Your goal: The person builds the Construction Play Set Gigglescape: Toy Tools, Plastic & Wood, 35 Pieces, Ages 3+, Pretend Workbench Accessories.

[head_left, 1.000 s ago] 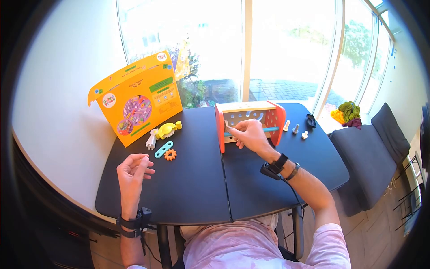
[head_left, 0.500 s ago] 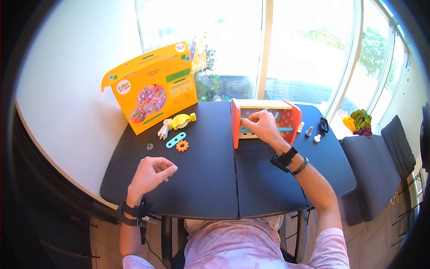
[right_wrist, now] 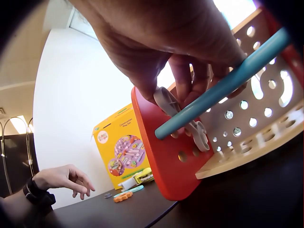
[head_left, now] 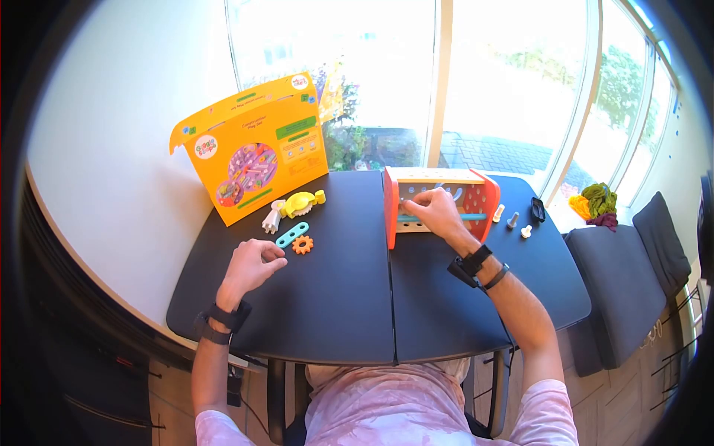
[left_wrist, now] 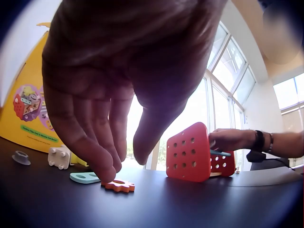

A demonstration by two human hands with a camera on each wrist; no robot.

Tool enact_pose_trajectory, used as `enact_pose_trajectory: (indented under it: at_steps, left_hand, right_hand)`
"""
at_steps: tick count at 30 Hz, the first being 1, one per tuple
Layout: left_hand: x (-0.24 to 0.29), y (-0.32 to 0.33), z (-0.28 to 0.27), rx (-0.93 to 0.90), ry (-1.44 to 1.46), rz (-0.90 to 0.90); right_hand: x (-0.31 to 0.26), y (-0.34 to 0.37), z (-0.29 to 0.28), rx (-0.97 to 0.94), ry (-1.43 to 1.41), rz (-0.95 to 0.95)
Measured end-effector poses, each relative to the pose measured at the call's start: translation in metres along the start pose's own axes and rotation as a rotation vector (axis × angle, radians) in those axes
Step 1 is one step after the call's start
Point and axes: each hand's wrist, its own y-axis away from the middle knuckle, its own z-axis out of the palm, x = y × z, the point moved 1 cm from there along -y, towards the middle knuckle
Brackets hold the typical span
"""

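Observation:
In the head view my right hand (head_left: 440, 214) reaches into the wooden toolbox (head_left: 476, 175), at its left red side (head_left: 390, 212). Seen from the right wrist, its fingers pinch a pale grey piece with rounded ends (right_wrist: 166, 100), beside the red panel (right_wrist: 159, 159) and behind the teal rod (right_wrist: 223, 88). My left hand (head_left: 254, 266) hovers above the table with bent fingers, holding nothing. A small grey ring (left_wrist: 21, 157) lies left of that hand's fingers in the left wrist view. An orange gear (head_left: 303, 244) and teal strip (head_left: 292, 235) lie just beyond it.
A yellow box (head_left: 256, 152) stands at the back left, with a yellow toy piece (head_left: 301, 202) and a white piece (head_left: 272, 217) before it. Grey and pale bolts (head_left: 513, 220) and a black tray (head_left: 538, 209) are right of the toolbox.
The head view has shifted. My left hand has moved forward since half a second ago and now hides the grey ring in the head view. My right hand stays at the toolbox.

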Motion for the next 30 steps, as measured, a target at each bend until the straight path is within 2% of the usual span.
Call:
enact_pose_trajectory:
  at_steps: [11,14,18,22,25,30]
  left_hand:
    - [-0.055,-0.064,0.022,0.195,-0.221,0.14]
    - [-0.069,-0.071,0.004,0.248,-0.218,0.023]
    - [-0.103,-0.067,-0.023,0.364,-0.266,-0.006]
    - [-0.136,-0.063,-0.04,0.313,-0.313,-0.089]
    - [-0.142,-0.054,-0.037,0.237,-0.302,-0.1]
    - [-0.119,-0.048,-0.024,0.157,-0.24,-0.099]
  right_hand:
    - [0.001,0.001,-0.001,-0.014,0.003,0.001]
    - [-0.001,0.001,-0.002,-0.016,-0.006,0.01]
    - [0.004,0.001,-0.001,-0.017,-0.013,0.008]
    - [0.004,0.001,-0.001,-0.015,-0.021,-0.006]
    - [0.007,-0.001,0.001,-0.02,-0.01,-0.007]
    - [0.005,0.0,0.0,-0.014,-0.008,-0.004]
